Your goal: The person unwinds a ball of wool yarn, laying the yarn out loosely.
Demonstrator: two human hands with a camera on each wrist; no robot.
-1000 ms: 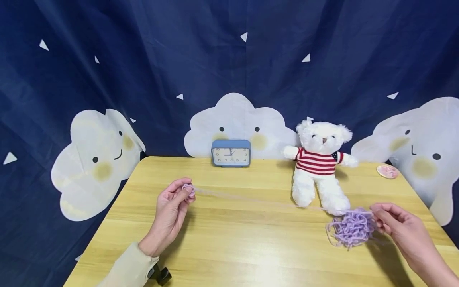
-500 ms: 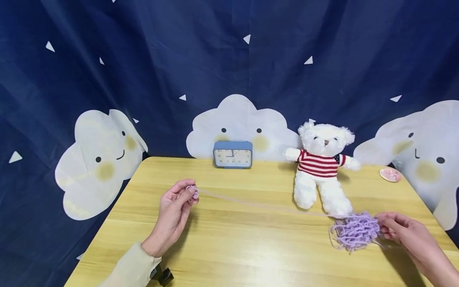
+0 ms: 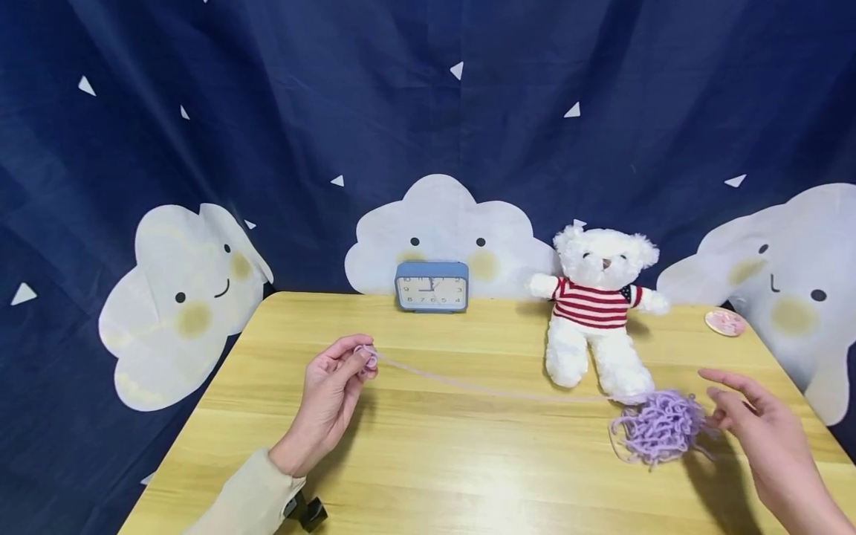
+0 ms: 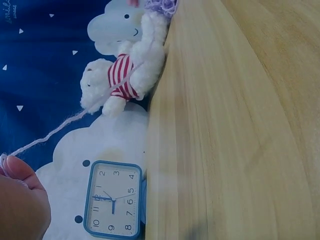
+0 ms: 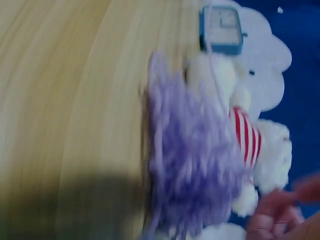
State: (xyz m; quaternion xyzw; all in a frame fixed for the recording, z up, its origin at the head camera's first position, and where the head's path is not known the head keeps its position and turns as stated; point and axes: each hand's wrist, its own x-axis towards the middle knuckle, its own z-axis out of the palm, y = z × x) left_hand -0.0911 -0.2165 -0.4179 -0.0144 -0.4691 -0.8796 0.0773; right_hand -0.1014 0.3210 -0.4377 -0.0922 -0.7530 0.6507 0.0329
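Note:
In the head view my left hand [image 3: 331, 401] pinches a small wound bundle of lilac yarn [image 3: 368, 358] between thumb and fingers. From it a single strand [image 3: 468, 384] sags across to a loose, tangled pile of the same yarn [image 3: 662, 427] at the right, by the feet of a white teddy bear [image 3: 602, 357]. Beside that pile is my right hand [image 3: 762, 431], index finger stretched out and thumb apart from it. The right wrist view has the yarn pile [image 5: 195, 155] large and blurred, with fingers [image 5: 275, 212] at the lower right.
A blue alarm clock [image 3: 432, 287] stands at the back of the wooden table [image 3: 455, 461]. The bear, in a red-striped sweater, sits right of it. A round pink disc [image 3: 725, 322] lies at the far right corner. Behind hangs a dark blue curtain [image 3: 401, 96] with clouds.
My right hand has loosened its fingers beside the yarn pile, its index finger now lifted and straight. The left hand has shifted slightly right with its bundle, and the strand sags more.

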